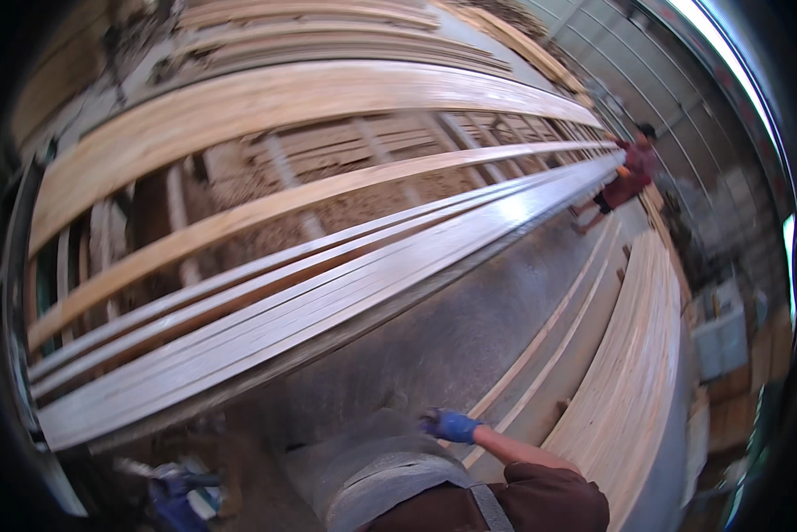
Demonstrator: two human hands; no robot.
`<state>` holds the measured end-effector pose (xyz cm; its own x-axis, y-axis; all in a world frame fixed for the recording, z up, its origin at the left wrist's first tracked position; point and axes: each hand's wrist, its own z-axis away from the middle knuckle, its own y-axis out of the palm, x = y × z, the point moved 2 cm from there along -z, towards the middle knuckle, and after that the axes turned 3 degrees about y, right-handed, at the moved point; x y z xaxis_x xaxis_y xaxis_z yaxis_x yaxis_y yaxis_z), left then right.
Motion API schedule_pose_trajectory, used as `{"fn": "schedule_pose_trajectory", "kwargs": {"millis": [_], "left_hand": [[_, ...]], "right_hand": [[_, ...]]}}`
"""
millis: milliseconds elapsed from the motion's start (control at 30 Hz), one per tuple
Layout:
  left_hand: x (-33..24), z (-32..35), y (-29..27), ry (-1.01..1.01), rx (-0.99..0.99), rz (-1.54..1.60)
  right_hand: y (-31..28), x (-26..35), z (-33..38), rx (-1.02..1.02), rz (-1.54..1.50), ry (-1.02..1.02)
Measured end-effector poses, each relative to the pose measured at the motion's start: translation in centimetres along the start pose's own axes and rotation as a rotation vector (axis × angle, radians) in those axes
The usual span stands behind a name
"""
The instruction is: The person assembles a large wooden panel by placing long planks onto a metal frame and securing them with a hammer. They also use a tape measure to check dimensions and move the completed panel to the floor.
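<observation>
My right hand [451,426], in a blue glove with dark fingertips, hangs beside my grey apron [389,479]. Motion smears its fingers, and no object shows in it. Behind it, two thin wooden strips [540,341] run along the floor. At the lower left is a blurred blue shape [175,496] that may be my gloved left hand; whether it holds anything is unclear. Above that shape, long pale boards [327,306] lie side by side on a rack. A narrower tan board [239,226] and a wide board [310,99] lie farther across the same rack.
Another person [629,168] in dark red stands at the boards' far end. A stack of long boards [620,381] lies to my right. Grey floor [416,328] runs between stack and rack. Sawdust and lumber show under the crossbars [283,160].
</observation>
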<state>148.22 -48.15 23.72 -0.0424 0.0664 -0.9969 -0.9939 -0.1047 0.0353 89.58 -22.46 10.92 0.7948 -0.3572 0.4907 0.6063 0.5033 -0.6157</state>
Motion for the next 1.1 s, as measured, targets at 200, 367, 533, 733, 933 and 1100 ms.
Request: {"fn": "schedule_pose_trajectory", "kwargs": {"millis": [200,367,533,733,933,1100], "left_hand": [[-8.2,9.8,48.2,-0.038,0.769,0.019],[-8.5,19.2,73.1,-0.116,1.083,0.003],[-6.6,24.3,92.7,0.015,1.310,-0.137],[-8.8,25.8,115.0,0.255,1.598,-0.242],[-11.4,27.0,139.3,0.477,1.554,-0.284],[-10.5,32.0,160.7,0.712,1.539,-0.272]], "right_hand": [[-20.7,4.3,10.8,-0.503,-0.580,-0.231],[-30.1,-5.8,16.9,-0.989,-0.571,-0.183],[-37.8,-23.1,18.2,-1.307,-0.375,0.132],[-37.8,-57.9,20.4,-1.183,-1.632,0.332],[-22.0,-74.4,31.7,-1.226,-1.861,1.200],[-17.5,-88.9,34.6,-0.996,-2.063,1.448]]}}
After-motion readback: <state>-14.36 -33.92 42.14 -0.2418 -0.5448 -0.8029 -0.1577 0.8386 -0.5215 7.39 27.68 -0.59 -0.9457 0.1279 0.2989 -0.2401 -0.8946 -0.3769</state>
